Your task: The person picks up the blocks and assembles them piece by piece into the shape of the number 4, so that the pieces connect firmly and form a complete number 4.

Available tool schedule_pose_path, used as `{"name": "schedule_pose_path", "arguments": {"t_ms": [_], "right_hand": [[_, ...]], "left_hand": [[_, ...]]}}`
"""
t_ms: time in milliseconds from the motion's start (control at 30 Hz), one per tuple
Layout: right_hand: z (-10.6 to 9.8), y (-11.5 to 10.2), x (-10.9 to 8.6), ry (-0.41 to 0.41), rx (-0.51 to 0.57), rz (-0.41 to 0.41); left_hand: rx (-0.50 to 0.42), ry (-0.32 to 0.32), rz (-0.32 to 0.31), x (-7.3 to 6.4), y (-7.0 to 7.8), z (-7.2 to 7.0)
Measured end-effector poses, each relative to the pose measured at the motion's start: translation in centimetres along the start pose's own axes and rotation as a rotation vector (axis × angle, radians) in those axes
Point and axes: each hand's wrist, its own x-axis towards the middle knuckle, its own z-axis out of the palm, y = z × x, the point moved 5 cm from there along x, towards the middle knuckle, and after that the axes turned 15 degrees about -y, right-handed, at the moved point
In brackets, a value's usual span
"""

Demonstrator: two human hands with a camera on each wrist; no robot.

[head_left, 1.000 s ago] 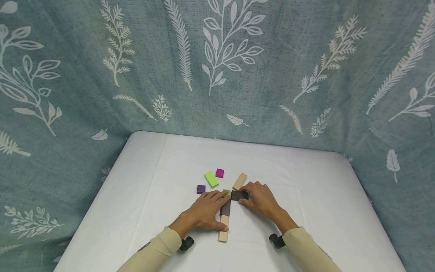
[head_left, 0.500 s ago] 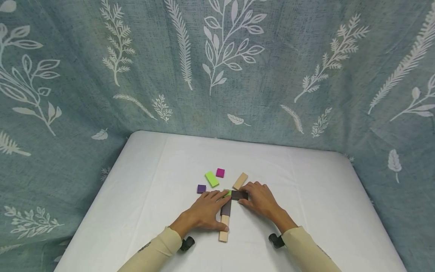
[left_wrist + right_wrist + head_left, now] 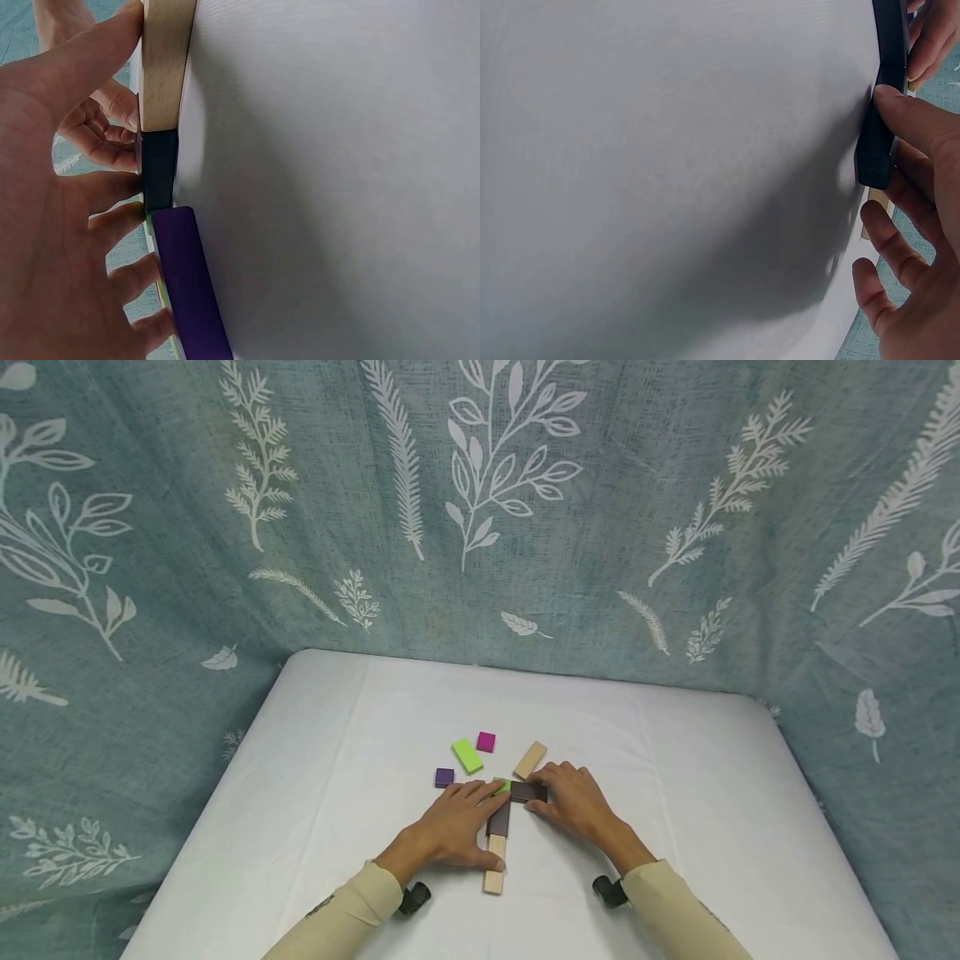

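My right hand [image 3: 573,797] pinches a black block [image 3: 521,791] between thumb and fingers, its left end meeting the top of a column of blocks. In the right wrist view the thumb presses on the near side of this black block [image 3: 876,154]. My left hand [image 3: 457,827] is spread beside the column, fingers extended. Its index fingertip touches a green block [image 3: 502,786] at the top, partly covered by the fingers. Below lies a dark brown block [image 3: 498,820], then natural wood blocks [image 3: 493,881], where the thumb rests. A purple block [image 3: 187,277] lies under the left fingers in the left wrist view.
Beyond the hands lie a lime green block [image 3: 467,755], a magenta block [image 3: 486,742] and a natural wood block [image 3: 531,760] set at a slant. All of it is on a white-covered table [image 3: 360,710], with a patterned teal curtain [image 3: 420,593] behind.
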Motion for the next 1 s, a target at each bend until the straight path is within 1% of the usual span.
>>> {"name": "schedule_pose_path", "arguments": {"t_ms": [300,733,867,1000], "right_hand": [[0.1,0.2,0.0,0.004,-0.003,-0.001],[-0.3,0.3,-0.4,-0.008,0.059,-0.015],[-0.7,0.5,-0.4,0.008,0.073,-0.006],[-1.3,0.7,-0.3,0.044,0.061,0.005]], "left_hand": [[0.004,-0.002,0.001,-0.1,0.1,-0.2],[-0.001,-0.012,-0.008,0.0,0.0,0.0],[-0.003,-0.014,-0.005,0.0,0.1,0.0],[0.001,-0.013,-0.006,0.0,0.1,-0.2]]}}
